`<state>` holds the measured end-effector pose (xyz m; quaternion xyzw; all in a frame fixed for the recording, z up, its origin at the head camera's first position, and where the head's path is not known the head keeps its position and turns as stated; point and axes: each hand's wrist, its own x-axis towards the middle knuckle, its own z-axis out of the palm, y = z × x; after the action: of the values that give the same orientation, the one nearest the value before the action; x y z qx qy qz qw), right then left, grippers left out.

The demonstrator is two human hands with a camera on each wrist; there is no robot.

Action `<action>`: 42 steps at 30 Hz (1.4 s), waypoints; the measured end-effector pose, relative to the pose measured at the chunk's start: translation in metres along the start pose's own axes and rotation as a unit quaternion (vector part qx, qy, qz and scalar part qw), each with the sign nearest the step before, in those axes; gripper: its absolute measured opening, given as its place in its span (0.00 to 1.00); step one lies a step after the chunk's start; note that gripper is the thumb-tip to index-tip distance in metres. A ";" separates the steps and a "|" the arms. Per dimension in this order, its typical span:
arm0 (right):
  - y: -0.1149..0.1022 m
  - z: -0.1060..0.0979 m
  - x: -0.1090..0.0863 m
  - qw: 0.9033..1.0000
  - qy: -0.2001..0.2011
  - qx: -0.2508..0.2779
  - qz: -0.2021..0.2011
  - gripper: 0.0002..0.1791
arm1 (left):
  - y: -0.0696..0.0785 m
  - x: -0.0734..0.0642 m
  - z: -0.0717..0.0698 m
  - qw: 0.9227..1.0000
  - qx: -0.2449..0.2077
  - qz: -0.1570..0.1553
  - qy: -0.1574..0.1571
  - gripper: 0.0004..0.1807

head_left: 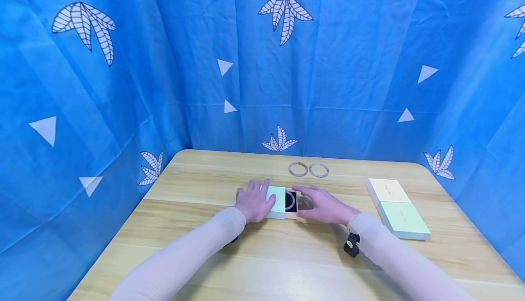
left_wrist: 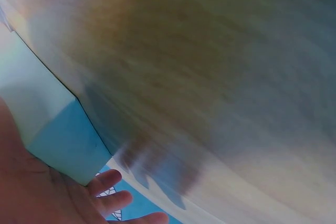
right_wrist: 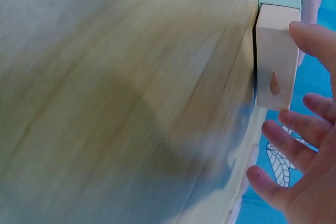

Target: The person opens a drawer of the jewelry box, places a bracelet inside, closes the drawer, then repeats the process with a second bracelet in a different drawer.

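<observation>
On your counter (head_left: 213, 168), the job looks partly done: the middle box (head_left: 280, 194) is half open, its slide seemingly unfinished. You have three boxes, with a cream box (head_left: 391, 190) and green box (head_left: 404, 219) at right. Your left hand (head_left: 253, 204) rests straight-fingered on the sleeve (head_left: 280, 209); your right hand (head_left: 321, 205) pinches the tray (right_wrist: 275, 51). Of three rings, one (head_left: 293, 200) is inside, two (head_left: 298, 175) (head_left: 319, 176) lie higher up.

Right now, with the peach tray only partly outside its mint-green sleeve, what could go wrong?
The bangle in the peach tray is partly under the mint-green sleeve, so its rim might catch on the sleeve's edge if it sits high.

The right hand has thumb and fingertips only at the tray's outer end; they could slip, or the tray might tilt.

Two loose bangles lie just beyond the box, where a stray sweep might knock them.
</observation>
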<state>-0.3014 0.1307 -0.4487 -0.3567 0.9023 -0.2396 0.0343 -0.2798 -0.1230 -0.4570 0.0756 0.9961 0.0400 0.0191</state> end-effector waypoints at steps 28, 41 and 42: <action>-0.001 0.006 0.006 0.999 0.000 0.039 -0.012 0.44 | 0.000 -0.002 -0.002 1.000 -0.004 -0.001 -0.006 0.41; -0.006 0.007 0.009 0.999 -0.004 0.046 -0.011 0.43 | 0.000 -0.001 -0.002 1.000 -0.008 0.001 -0.007 0.41; -0.005 0.007 0.010 0.999 -0.004 0.047 -0.009 0.44 | 0.001 0.000 -0.001 1.000 -0.008 0.002 -0.005 0.40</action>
<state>-0.3036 0.1182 -0.4516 -0.3636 0.8866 -0.2810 0.0529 -0.2796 -0.1226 -0.4560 0.0773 0.9956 0.0472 0.0245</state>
